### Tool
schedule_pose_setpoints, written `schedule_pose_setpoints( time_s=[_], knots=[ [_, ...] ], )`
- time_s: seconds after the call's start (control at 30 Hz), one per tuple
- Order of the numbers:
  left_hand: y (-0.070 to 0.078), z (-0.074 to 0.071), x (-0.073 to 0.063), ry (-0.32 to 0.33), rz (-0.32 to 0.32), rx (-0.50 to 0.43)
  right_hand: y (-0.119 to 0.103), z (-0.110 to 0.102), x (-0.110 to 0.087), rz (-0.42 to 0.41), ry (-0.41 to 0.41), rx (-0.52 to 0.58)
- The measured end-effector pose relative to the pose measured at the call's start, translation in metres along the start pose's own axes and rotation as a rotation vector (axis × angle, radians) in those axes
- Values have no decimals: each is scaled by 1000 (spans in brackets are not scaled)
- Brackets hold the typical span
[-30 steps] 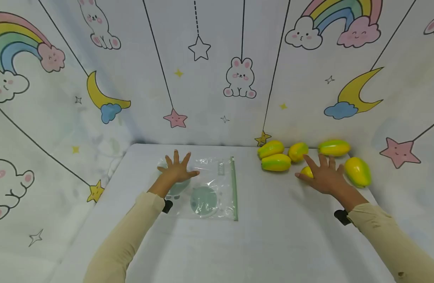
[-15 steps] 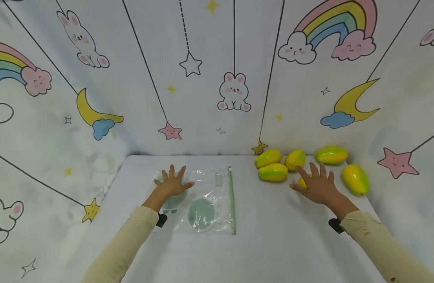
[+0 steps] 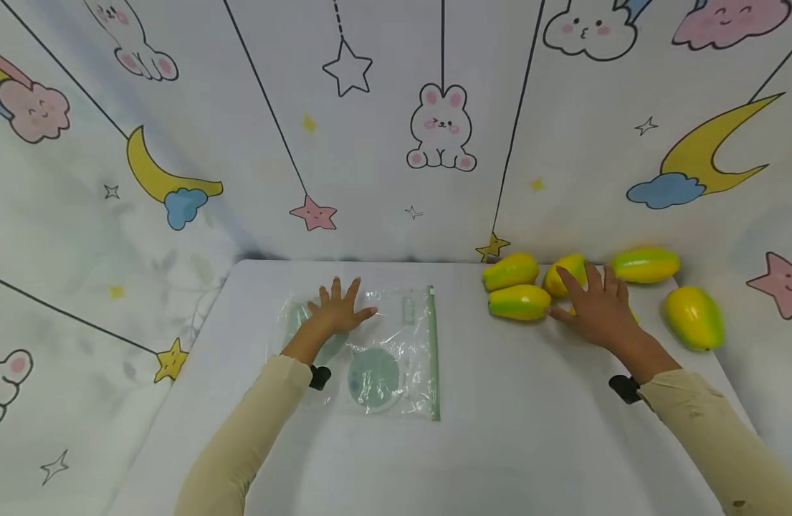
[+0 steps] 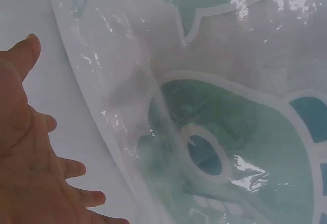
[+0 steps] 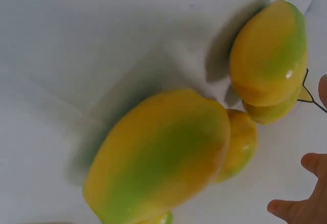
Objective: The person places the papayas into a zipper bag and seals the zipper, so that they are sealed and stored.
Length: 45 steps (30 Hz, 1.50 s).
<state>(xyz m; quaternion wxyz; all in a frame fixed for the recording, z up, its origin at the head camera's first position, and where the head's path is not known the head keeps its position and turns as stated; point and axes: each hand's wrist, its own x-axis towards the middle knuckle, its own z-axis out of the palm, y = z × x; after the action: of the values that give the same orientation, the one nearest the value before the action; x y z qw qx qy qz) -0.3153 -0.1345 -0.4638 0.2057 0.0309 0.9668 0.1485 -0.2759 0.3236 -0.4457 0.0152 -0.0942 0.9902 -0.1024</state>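
My left hand [image 3: 333, 315] is spread over the left part of a clear zip bag [image 3: 402, 344] printed with pale green shapes. In the left wrist view, its straight fingers show beside the bag's edge, with nothing gripped; contact is unclear. My right hand [image 3: 598, 312], fingers apart, is over a yellow-green papaya-like fruit that it mostly hides. That hand holds nothing. The right wrist view shows a large fruit [image 5: 163, 157] up close, with the fingers to its right. Around the hand lie more such fruits: a front-left one [image 3: 519, 302] and a right-hand one [image 3: 694, 319].
White sheeting covers the table [image 3: 486, 444]. Further fruits stand along its back edge, including a back-left fruit [image 3: 510, 271] and a back-right fruit [image 3: 646, 265]. A patterned cloth backdrop [image 3: 383, 179] rises behind and beside the table. The bag's green zip strip [image 3: 434, 351] faces right.
The head view has shifted and tilted. Both hands stay spread in nearly the same places; the right hand now covers more of the fruit under it. Bag and fruits have not visibly moved.
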Motion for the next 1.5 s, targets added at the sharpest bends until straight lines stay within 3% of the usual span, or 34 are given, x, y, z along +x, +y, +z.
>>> schedule_pose_setpoints(
  time_s=[0.13, 0.57, 0.8, 1.07, 1.23, 1.4, 1.5],
  knots=[
    [2, -2, -4, -25, -17, 15, -4, -1, 4, -3, 14, 5],
    [19, 4, -6, -28, 32, -7, -14, 0, 6, -1, 10, 12],
    [50, 25, -12, -36, 103, -21, -13, 4, 1, 2, 7, 39],
    [83, 60, -16, -71, 206, -42, -20, 16, -3, -1, 6, 57],
    [96, 79, -13, -66, 146, -13, -30, 32, -6, -41, 97, 64],
    [107, 89, -9, -31, 105, -25, -44, 50, -10, -132, 305, 34],
    [110, 94, -8, -1, 96, -35, -59, 63, -14, -205, 386, 37]
  ],
)
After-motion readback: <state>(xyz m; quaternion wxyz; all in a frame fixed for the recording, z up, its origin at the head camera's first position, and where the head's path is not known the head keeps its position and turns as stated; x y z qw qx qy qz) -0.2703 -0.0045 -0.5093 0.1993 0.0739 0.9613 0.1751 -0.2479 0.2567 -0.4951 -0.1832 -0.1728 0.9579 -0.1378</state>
